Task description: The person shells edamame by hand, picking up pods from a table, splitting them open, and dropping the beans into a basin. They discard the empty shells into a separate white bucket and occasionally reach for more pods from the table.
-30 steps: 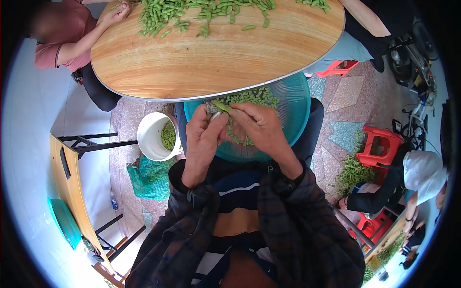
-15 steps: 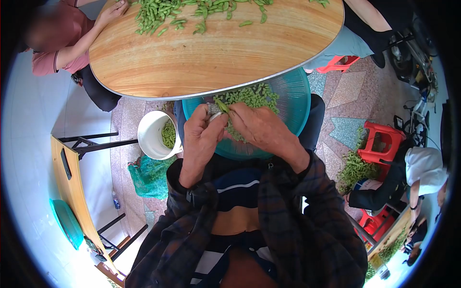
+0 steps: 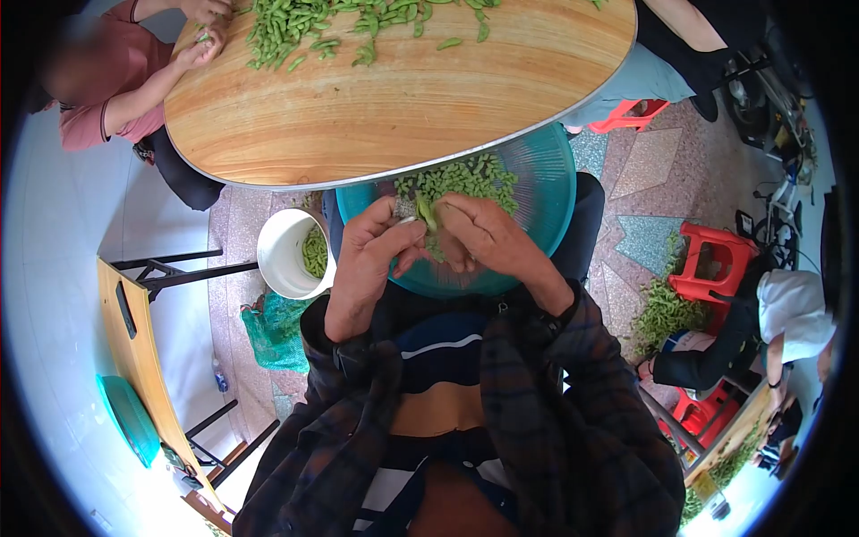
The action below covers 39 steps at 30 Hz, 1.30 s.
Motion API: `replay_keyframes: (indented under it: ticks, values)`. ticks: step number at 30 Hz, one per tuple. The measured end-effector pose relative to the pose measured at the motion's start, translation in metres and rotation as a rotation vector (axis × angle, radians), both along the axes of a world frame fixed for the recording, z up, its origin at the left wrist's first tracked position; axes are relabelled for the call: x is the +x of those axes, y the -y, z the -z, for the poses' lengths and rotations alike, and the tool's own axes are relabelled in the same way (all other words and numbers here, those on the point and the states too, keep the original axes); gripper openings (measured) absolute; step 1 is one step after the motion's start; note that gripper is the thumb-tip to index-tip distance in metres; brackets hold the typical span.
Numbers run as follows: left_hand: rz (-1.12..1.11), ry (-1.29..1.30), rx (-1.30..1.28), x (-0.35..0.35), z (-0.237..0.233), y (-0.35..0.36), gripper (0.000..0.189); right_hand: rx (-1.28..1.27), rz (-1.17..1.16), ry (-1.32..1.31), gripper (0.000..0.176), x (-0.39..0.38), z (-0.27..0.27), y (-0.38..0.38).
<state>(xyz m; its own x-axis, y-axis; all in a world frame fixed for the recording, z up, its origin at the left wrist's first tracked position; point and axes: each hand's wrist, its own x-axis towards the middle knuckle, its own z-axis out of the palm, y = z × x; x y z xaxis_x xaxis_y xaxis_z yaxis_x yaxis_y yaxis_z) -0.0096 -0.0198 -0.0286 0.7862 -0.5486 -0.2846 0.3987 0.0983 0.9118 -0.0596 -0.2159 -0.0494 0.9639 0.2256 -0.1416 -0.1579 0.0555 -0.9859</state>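
A green soybean pod [image 3: 424,213] is pinched between my two hands, over a teal basin [image 3: 560,192]. My left hand [image 3: 369,255] is closed at the pod's left side, with something pale grey-white at its fingertips that I cannot make out. On the other side, my right hand [image 3: 490,234] has its fingers curled in against the pod, slightly blurred. Below and beyond both hands, shelled green beans [image 3: 479,179] lie in the basin, which sits between my knees, partly under the table edge.
Ahead is a wooden table [image 3: 403,107] with a heap of pods [image 3: 291,27]. A person [image 3: 116,85] sits at its left side. A white bucket [image 3: 284,255] holding pods and a green mesh bag [image 3: 276,336] stand left. Red stools [image 3: 713,259] and leafy plants [image 3: 667,318] are at right.
My right hand's fingers have curled further down and inward, and the pod now points more upright. The person at the left has brought both hands together at the table edge.
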Motion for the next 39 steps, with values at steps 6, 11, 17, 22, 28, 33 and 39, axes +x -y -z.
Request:
replay_keyframes:
  ticks: [6, 11, 17, 22, 28, 33, 39]
  values:
    - [-0.055, -0.011, 0.035, 0.001, 0.019, 0.003, 0.009, 0.044, 0.149, -0.055, 0.03, -0.003, 0.021, -0.015]
    - [-0.077, 0.062, 0.135, 0.0, 0.02, 0.002, 0.009, -0.023, 0.328, 0.017, 0.028, -0.009, 0.009, -0.021]
    - [-0.018, 0.114, 0.182, -0.003, 0.021, -0.001, 0.009, 0.138, 0.23, -0.118, 0.031, 0.003, 0.023, -0.02]
    - [0.006, -0.063, -0.011, 0.001, 0.02, -0.009, 0.008, 0.31, 0.188, -0.138, 0.033, 0.003, 0.029, -0.016]
    - [-0.005, 0.009, 0.034, 0.001, 0.03, -0.009, 0.008, 0.383, 0.272, -0.3, 0.029, 0.004, 0.021, -0.022]
    - [-0.052, 0.115, 0.093, -0.001, 0.033, -0.008, 0.008, 0.43, 0.271, -0.274, 0.028, 0.006, 0.03, -0.026]
    - [-0.062, 0.262, 0.209, -0.004, 0.027, -0.006, 0.01, 0.437, 0.271, -0.317, 0.027, 0.009, 0.03, -0.026]
